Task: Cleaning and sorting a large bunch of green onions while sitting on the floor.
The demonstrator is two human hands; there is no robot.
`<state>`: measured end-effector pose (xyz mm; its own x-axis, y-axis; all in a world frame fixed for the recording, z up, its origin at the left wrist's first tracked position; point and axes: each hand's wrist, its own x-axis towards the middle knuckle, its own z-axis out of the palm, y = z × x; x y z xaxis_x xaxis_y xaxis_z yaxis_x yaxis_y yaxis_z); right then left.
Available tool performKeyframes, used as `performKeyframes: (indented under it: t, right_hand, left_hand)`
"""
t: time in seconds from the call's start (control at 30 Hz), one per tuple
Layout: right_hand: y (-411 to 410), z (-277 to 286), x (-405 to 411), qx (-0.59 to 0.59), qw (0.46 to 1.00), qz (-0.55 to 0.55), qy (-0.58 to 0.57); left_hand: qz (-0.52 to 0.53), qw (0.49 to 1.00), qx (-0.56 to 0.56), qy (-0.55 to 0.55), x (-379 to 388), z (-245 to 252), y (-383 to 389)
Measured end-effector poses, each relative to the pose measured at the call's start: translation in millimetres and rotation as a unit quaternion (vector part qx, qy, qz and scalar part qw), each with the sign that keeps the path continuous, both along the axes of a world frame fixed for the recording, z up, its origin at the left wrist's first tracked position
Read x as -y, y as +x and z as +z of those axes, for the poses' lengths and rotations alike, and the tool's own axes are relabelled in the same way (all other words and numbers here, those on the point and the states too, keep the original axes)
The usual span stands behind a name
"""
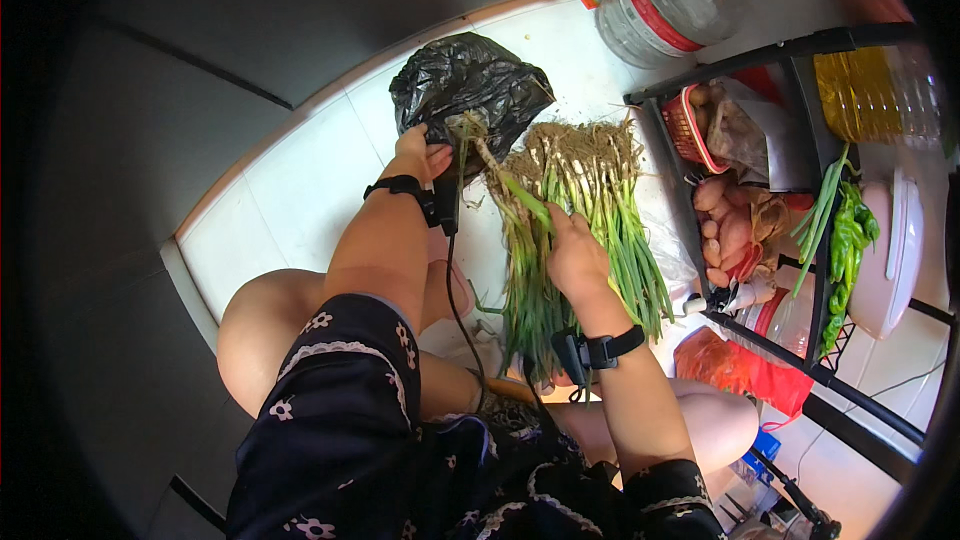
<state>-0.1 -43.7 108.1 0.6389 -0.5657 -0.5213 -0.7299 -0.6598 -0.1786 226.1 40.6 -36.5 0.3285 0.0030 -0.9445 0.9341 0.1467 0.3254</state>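
My right hand grips the green part of a scallion. Its root end points up and left, towards the mouth of a crumpled black plastic bag. At the near edge of that bag, my left hand has its fingers around the black film; part of the grip is hidden. Some dry, peeled scraps lie at the bag's mouth, close to the left fingers. Under and beside my right hand, a wide row of scallions lies on the floor, with soil-covered roots at the far end and green leaves towards me.
A black metal rack stands at the right, holding a red basket, reddish tubers and green peppers. Behind is a large clear plastic bottle. Dark cabinet fronts line the left. A red plastic bag lies below the rack.
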Motion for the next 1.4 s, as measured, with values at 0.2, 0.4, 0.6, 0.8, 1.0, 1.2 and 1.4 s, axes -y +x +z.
performKeyframes:
  t: [0.2, 0.4, 0.6, 0.8, 1.0, 1.2, 1.4]
  right_hand:
    - [7.4, -11.1, -0.3, 0.003, 1.000, -0.014, 0.017]
    - [16.5, -13.0, -4.1, 0.003, 1.000, 0.000, 0.018]
    - [22.1, -10.9, -4.1, 0.008, 0.999, 0.022, 0.029]
    - [25.0, -8.9, -8.6, 0.020, 0.997, 0.052, 0.046]
    - [3.2, -27.4, -4.9, 0.088, 0.983, -0.021, 0.161]
    - [11.0, -21.0, -24.4, 0.053, 0.987, -0.002, 0.149]
    - [32.0, -5.3, -36.4, -0.017, 0.991, 0.014, 0.134]
  left_hand:
    - [0.136, 0.984, 0.014, -0.114, -25.7, -23.3, 13.7]
    - [-0.165, 0.980, 0.084, 0.069, -17.2, -25.3, 16.0]
    - [-0.126, 0.989, 0.011, -0.073, -13.2, -13.8, 1.3]
    - [-0.219, 0.956, -0.029, -0.191, -21.0, -34.7, 6.8]
    - [-0.190, 0.956, -0.057, -0.216, -17.5, -57.2, 12.1]
    - [-0.606, 0.744, 0.214, 0.184, -1.7, -78.1, 9.9]
    - [-0.507, 0.718, 0.286, 0.381, 9.4, -56.9, 4.1]
